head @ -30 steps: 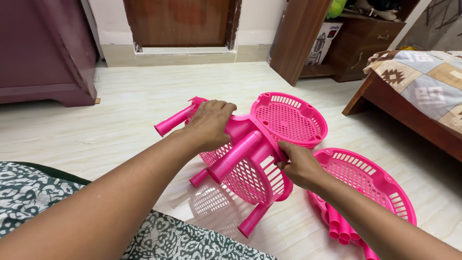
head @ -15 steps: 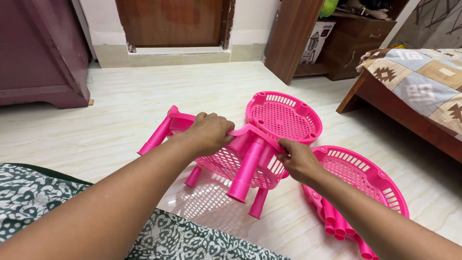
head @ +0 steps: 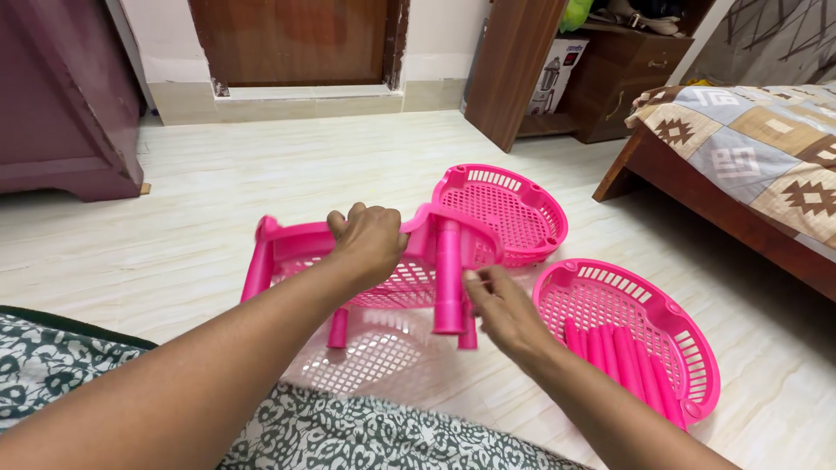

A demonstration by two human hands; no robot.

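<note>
A pink plastic rack tier [head: 296, 252], a mesh tray with tube legs pointing down, stands on the floor in front of me. My left hand [head: 367, 241] grips its near upper rim. My right hand [head: 501, 309] pinches one pink tube leg [head: 448, 277] at the tray's right corner. A second pink mesh basket [head: 505, 209] lies just behind, touching the rack. A third pink basket [head: 636, 335] lies to the right on the floor and holds several loose pink tubes [head: 610, 352].
A bed with a patterned quilt [head: 758, 148] stands on the right. A dark wardrobe [head: 61, 104] is at the left, a wooden door [head: 292, 39] at the back, a cabinet [head: 618, 78] behind. My patterned clothing [head: 348, 435] covers the near floor.
The rack tier has been turned from lying tilted, legs sideways, to standing with legs down. My left hand shifted along the rim; my right hand now pinches a front leg.
</note>
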